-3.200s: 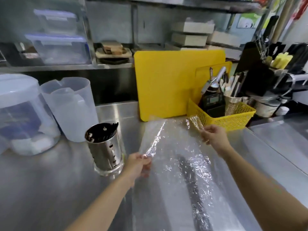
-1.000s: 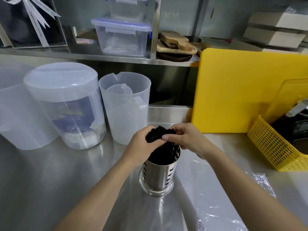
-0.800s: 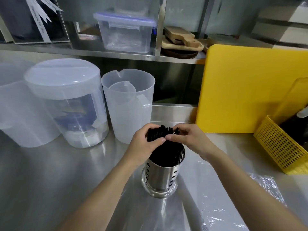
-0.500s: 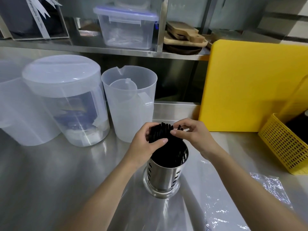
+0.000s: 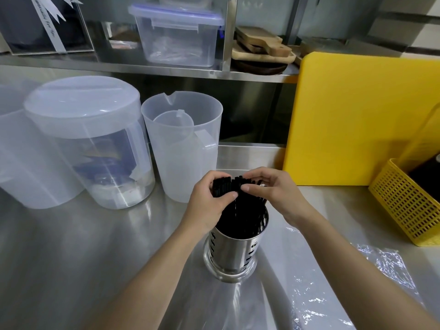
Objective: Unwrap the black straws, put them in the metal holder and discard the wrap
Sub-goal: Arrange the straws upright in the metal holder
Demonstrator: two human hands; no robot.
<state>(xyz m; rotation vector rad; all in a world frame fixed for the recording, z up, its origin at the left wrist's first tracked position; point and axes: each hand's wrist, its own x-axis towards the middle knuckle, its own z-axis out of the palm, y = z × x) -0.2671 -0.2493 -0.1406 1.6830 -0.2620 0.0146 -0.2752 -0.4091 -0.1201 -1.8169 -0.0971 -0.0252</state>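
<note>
A bundle of black straws (image 5: 240,210) stands upright in the perforated metal holder (image 5: 232,254) at the middle of the steel counter. My left hand (image 5: 208,206) grips the tops of the straws from the left. From the right, my right hand (image 5: 273,191) pinches the same straw tops with its fingertips. The clear plastic wrap (image 5: 309,294) lies flat on the counter to the right of the holder and under my right forearm. The straws' lower ends are hidden inside the holder.
A clear measuring jug (image 5: 183,148) and a lidded clear container (image 5: 88,139) stand behind and left of the holder. A yellow cutting board (image 5: 357,125) leans at the back right, with a yellow basket (image 5: 409,203) beside it. A shelf (image 5: 147,70) with boxes runs above.
Earlier both hands held the wrap spread out and the holder was empty. Now the straws stand in the holder, both hands are at their tops, and the wrap lies on the counter.
</note>
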